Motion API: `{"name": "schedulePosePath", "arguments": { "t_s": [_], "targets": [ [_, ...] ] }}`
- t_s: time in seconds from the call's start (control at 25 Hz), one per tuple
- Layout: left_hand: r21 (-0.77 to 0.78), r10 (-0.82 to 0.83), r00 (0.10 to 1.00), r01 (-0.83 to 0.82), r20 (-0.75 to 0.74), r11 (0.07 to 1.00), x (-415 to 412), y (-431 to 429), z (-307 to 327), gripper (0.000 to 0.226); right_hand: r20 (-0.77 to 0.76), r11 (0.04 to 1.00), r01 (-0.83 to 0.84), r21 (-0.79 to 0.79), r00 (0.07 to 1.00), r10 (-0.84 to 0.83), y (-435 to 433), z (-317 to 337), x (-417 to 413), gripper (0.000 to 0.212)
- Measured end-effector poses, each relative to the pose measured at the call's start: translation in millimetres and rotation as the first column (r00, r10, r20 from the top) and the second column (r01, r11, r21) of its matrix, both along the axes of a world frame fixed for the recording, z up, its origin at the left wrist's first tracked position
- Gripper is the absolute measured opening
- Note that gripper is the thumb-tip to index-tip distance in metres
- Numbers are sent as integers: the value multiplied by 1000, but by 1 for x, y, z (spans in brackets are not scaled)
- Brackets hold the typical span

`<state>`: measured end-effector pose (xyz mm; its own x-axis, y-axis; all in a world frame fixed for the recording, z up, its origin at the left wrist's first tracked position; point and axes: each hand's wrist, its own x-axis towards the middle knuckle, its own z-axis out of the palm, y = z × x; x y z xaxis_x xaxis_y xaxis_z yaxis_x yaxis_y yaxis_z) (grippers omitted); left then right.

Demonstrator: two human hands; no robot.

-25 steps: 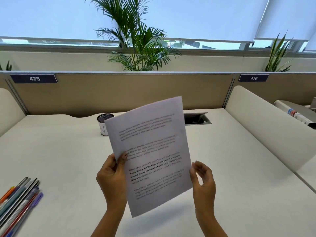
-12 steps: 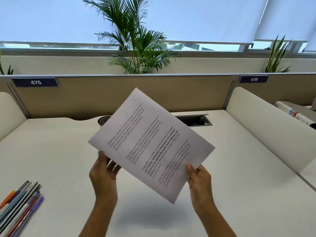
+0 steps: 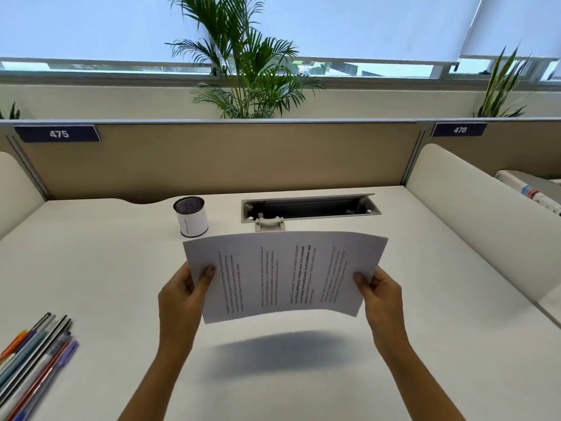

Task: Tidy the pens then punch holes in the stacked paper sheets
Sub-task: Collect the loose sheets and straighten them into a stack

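Observation:
I hold the stacked paper sheets [image 3: 282, 275], printed with text, in the air above the white desk [image 3: 440, 344], turned sideways and slightly bowed. My left hand [image 3: 185, 296] pinches the left short edge, thumb on top. At the right short edge my right hand [image 3: 381, 291] grips the same way. Several coloured pens [image 3: 33, 360] lie side by side on the desk at the lower left. A white pen cup [image 3: 191, 217] with a dark mesh rim stands behind the sheets. A small white hole punch [image 3: 270, 223] sits just beyond the paper's far edge.
An open cable tray [image 3: 309, 208] is set into the desk at the back. Beige partition panels [image 3: 227, 159] close the rear, and curved white dividers [image 3: 473, 217] flank both sides. Plants stand behind the partition.
The sheets have rotated clockwise from upright to sideways and dropped lower. My hands have moved apart to the two short edges. The pen cup and hole punch have come into sight.

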<state>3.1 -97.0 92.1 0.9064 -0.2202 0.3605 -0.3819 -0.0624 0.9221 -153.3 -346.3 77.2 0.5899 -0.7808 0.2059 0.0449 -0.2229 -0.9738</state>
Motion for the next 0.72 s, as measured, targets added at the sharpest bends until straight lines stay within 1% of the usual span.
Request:
{"name": "schedulePosePath", "arguments": {
  "t_s": [0.12, 0.24, 0.32, 0.52, 0.64, 0.72],
  "targets": [
    [-64, 82, 996, -84, -29, 994, -9, -8, -14, 6, 62, 998, 29, 54, 998, -32, 2, -11, 0, 27],
    [3, 82, 994, -82, -73, 997, -15, -9, -38, 12, 39, 991, 26, 134, 999, -32, 6, -36, -3, 27],
    [37, 95, 989, -92, -116, 995, -18, -11, -48, 12, 8, 987, 32, 159, 999, -33, 9, -47, -3, 24],
    [-18, 166, 983, -168, -82, 986, -16, -12, -46, 13, 8, 991, 66, 121, 998, -67, 4, -49, -2, 27],
    [37, 191, 979, -189, -72, 981, -20, -12, -58, 13, -28, 993, 50, 107, 998, -48, 6, -59, -3, 27],
    [68, 210, 975, -205, -72, 976, -23, -12, -67, 11, -74, 996, 48, 80, 996, -42, 7, -67, -3, 21]
  ]
}}
